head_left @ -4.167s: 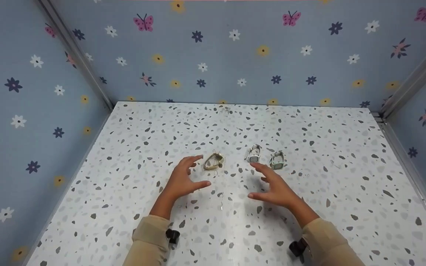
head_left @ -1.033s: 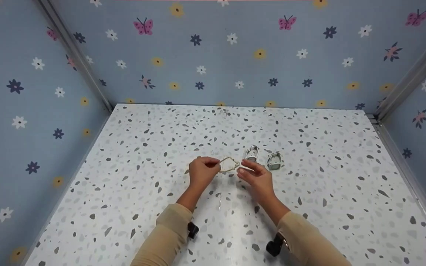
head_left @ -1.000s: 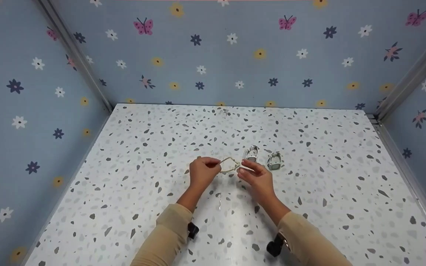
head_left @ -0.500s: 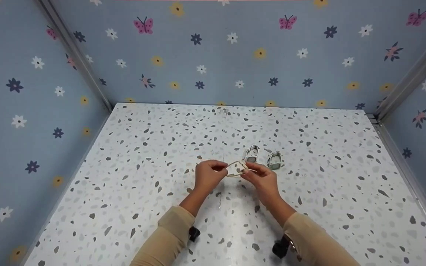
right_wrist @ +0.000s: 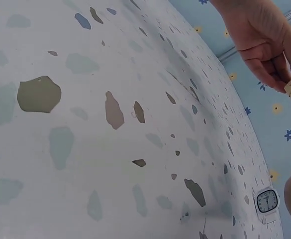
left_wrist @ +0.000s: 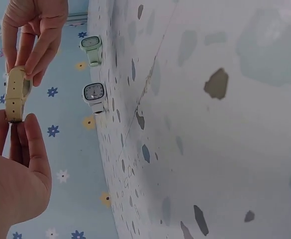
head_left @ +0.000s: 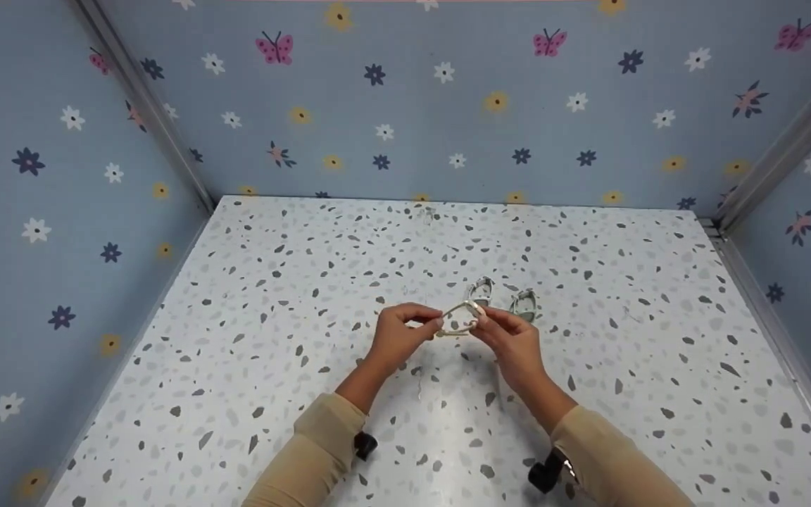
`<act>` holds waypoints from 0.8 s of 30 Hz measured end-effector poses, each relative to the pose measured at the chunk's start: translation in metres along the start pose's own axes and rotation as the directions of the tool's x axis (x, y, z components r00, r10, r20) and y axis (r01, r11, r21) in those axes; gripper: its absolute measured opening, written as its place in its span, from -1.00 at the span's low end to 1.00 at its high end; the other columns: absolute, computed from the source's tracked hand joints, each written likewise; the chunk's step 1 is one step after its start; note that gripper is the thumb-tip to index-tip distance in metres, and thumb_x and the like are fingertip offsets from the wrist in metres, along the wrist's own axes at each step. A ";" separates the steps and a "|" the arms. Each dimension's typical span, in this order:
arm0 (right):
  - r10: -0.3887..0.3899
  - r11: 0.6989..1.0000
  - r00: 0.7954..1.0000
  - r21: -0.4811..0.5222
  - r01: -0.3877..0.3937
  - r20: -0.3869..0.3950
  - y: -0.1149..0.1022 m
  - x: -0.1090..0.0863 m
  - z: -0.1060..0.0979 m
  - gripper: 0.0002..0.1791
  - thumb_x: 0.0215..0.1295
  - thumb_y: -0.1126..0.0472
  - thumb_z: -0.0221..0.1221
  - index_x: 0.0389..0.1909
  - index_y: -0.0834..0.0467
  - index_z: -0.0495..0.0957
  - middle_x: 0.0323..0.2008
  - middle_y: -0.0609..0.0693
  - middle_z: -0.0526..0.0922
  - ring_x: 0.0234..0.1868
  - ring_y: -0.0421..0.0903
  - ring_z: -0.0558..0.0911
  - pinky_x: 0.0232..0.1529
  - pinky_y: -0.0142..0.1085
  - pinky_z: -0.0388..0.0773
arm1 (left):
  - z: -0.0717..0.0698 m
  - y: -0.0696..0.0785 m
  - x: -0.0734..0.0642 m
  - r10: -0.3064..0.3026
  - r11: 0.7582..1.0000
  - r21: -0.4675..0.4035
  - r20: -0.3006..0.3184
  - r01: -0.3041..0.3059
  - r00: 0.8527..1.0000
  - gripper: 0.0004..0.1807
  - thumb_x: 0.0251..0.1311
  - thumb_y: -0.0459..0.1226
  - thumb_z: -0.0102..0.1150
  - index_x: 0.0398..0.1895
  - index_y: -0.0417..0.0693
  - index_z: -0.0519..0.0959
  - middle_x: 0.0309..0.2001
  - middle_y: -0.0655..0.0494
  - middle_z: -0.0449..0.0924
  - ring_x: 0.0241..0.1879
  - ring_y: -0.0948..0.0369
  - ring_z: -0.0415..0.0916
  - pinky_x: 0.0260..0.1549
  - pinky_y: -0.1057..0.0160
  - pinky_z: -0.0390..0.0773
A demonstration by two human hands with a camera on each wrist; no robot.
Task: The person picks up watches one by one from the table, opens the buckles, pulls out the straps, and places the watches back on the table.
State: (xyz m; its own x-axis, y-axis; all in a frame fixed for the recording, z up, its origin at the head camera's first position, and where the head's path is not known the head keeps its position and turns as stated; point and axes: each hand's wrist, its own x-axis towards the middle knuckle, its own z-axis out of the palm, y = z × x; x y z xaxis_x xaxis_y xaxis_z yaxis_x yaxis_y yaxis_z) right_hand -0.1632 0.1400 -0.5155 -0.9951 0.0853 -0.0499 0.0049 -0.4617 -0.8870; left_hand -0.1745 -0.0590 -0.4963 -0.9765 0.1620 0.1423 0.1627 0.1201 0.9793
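Note:
A pale yellow wristwatch [head_left: 475,308], its strap closed into a loop, is held above the table between both hands. My left hand [head_left: 397,336] pinches the strap side between thumb and fingers. On the other side my right hand [head_left: 516,346] grips the watch near its case. The left wrist view shows the holed yellow strap [left_wrist: 15,92] upright between the hands, its dial mostly turned away. Beyond the right fingertips a white watch [head_left: 480,291] rests on the table, with a pale green watch [head_left: 526,304] to its right, partly covered by the right hand.
The white speckled table [head_left: 272,366] spreads around the hands. Blue flowered panels [head_left: 419,105] enclose it at the back and both sides, with metal posts [head_left: 159,120] at the corners. A thin crack-like line runs along the tabletop.
The yellow watch lay on the table at first; the left hand then lifted it. Over the last second the right hand has taken hold of its other side, and both hands have shifted slightly right.

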 end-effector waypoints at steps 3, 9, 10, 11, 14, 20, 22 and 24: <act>0.017 1.000 1.000 -0.019 -0.017 -0.017 -0.002 0.000 -0.002 -0.76 0.25 0.48 0.22 -0.07 0.47 0.58 -0.15 0.22 0.66 -0.17 0.05 0.71 -0.07 -0.19 0.65 | -0.003 0.002 0.000 0.005 1.000 -0.027 0.070 -0.003 0.998 -0.74 0.10 -0.36 0.40 -0.12 -0.24 0.71 -0.13 -0.09 0.66 -0.15 -0.06 0.61 -0.26 0.19 0.66; 0.044 0.999 0.999 -0.024 -0.043 0.007 -0.003 0.001 -0.006 -0.80 0.31 0.44 0.17 -0.08 0.43 0.60 -0.19 0.18 0.69 -0.23 -0.02 0.71 -0.13 -0.25 0.66 | -0.008 0.024 -0.004 0.026 0.995 -0.103 0.200 -0.006 0.979 -0.53 -0.05 -0.50 0.46 0.01 -0.38 0.62 0.06 -0.17 0.54 0.01 -0.06 0.56 -0.07 0.03 0.63; 0.049 0.999 0.999 -0.023 -0.048 0.012 -0.003 0.001 -0.007 -0.81 0.32 0.44 0.17 -0.09 0.42 0.61 -0.20 0.17 0.69 -0.24 -0.04 0.71 -0.15 -0.27 0.67 | -0.008 0.028 -0.005 0.033 0.994 -0.111 0.213 -0.010 0.976 -0.54 -0.06 -0.51 0.46 0.00 -0.40 0.62 0.07 -0.19 0.53 0.02 -0.06 0.56 -0.06 0.03 0.63; 0.054 0.998 0.998 -0.017 -0.054 0.016 -0.003 0.001 -0.007 -0.82 0.33 0.44 0.16 -0.10 0.41 0.61 -0.21 0.17 0.69 -0.26 -0.05 0.71 -0.16 -0.28 0.67 | -0.008 0.032 -0.007 0.042 0.994 -0.110 0.221 -0.018 0.974 -0.55 -0.06 -0.51 0.46 -0.01 -0.40 0.63 0.07 -0.19 0.53 0.03 -0.04 0.55 -0.05 0.04 0.63; 0.074 0.997 0.997 -0.011 -0.074 0.019 -0.003 0.001 -0.008 -0.84 0.35 0.42 0.16 -0.13 0.39 0.62 -0.25 0.16 0.69 -0.31 -0.08 0.70 -0.21 -0.30 0.68 | -0.006 0.033 -0.006 0.050 0.996 -0.083 0.238 -0.031 0.970 -0.61 -0.02 -0.50 0.43 -0.05 -0.38 0.65 0.10 -0.22 0.53 0.09 -0.02 0.51 -0.02 0.00 0.60; 0.125 0.992 0.991 -0.029 -0.124 0.037 -0.003 -0.002 -0.011 -0.84 0.39 0.36 0.14 -0.16 0.37 0.63 -0.34 0.16 0.69 -0.39 -0.07 0.71 -0.27 -0.28 0.69 | -0.003 0.032 -0.006 0.063 0.995 -0.087 0.236 -0.044 0.970 -0.71 0.05 -0.49 0.39 -0.12 -0.43 0.66 0.02 -0.24 0.59 0.04 0.00 0.55 -0.03 0.04 0.61; 0.150 0.988 0.987 -0.038 -0.149 0.048 -0.002 -0.002 -0.012 -0.84 0.40 0.33 0.13 -0.19 0.35 0.63 -0.39 0.16 0.69 -0.43 -0.06 0.71 -0.28 -0.27 0.69 | -0.003 0.032 -0.006 0.069 0.994 -0.101 0.230 -0.047 0.971 -0.73 0.06 -0.50 0.38 -0.13 -0.46 0.66 -0.03 -0.25 0.60 -0.02 0.02 0.60 -0.08 0.10 0.64; 0.174 0.984 0.983 -0.058 -0.171 0.057 -0.001 -0.003 -0.014 -0.84 0.41 0.31 0.13 -0.19 0.33 0.63 -0.39 0.17 0.69 -0.44 -0.05 0.71 -0.29 -0.24 0.70 | -0.002 0.032 -0.006 0.069 0.992 -0.117 0.223 -0.044 0.972 -0.74 0.07 -0.50 0.36 -0.14 -0.46 0.66 -0.06 -0.26 0.61 -0.07 0.04 0.63 -0.13 0.15 0.66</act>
State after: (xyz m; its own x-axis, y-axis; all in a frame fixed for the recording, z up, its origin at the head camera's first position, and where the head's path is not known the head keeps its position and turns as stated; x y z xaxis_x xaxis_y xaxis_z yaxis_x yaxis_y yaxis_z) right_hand -0.1591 0.1523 -0.5205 -0.9830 -0.0472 -0.1776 0.1809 -0.4175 -0.8905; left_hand -0.1640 -0.0582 -0.4653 -0.9067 0.3844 0.1739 0.1873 -0.0026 0.9823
